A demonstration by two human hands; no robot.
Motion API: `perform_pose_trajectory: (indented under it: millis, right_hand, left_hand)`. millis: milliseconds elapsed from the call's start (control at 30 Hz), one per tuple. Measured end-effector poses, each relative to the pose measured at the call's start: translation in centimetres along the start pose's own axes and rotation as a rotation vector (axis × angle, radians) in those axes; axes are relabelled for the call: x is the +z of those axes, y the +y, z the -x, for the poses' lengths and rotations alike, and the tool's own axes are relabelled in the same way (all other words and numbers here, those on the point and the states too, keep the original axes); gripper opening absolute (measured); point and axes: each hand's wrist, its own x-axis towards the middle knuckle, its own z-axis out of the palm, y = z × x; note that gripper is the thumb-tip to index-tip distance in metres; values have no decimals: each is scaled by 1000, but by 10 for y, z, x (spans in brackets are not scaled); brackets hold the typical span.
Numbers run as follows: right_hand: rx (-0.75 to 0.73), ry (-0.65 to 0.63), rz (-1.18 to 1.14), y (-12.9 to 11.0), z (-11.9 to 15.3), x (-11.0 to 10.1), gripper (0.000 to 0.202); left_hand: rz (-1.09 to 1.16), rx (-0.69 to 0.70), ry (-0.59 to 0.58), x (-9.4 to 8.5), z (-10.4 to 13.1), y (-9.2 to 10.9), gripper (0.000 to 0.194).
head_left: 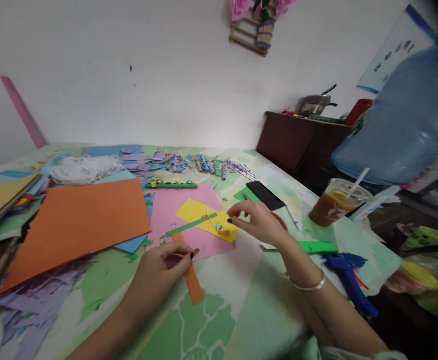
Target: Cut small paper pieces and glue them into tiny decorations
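My left hand [166,267] is closed, thumb against the fingers, on a small green and orange paper piece [197,251]. Under that hand an orange paper strip [194,287] slants across the table. My right hand [258,221] hovers over the right end of a yellow paper sheet [189,209]; its fingers are bent, the tips slightly apart, and nothing shows between them. A green paper strip [189,226] lies across the yellow sheet and the pink sheet [166,202] beneath. A small bluish piece [219,227] with a pale string rests on the yellow paper.
Large orange sheets [87,220] lie on the left, beside purple paper scraps [39,305] and white shredded strands [86,169]. Rolled paper pieces [204,164] line the back. On the right are a phone [265,195], blue glue gun [348,277], iced drink [331,202] and water jug [402,120].
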Motion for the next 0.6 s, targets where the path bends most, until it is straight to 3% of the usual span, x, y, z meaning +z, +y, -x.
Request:
perform_pose_trajectory:
  millis: [100,200,300,367,467,533,600]
  right_hand:
    - [149,236,82,-8,40,-19,18]
    - [440,473,204,1,96,-33,30]
    - [716,616,475,25,150,-37,46]
    - [925,646,639,41,176,-33,63]
    - [1135,539,722,58,199,-21,76]
    - [1095,490,677,68,206,-14,79]
    - [1005,529,624,77,210,-12,81]
  left_hand:
    - [21,22,36,0,2,1,16]
    - [-6,101,91,1,5,0,13]
    - [-73,337,168,4,10,0,13]
    - [-105,541,177,5,12,2,15]
    - [-127,734,145,6,15,7,18]
    - [-149,802,158,6,16,10,21]
    - [-174,875,181,4,17,12,24]
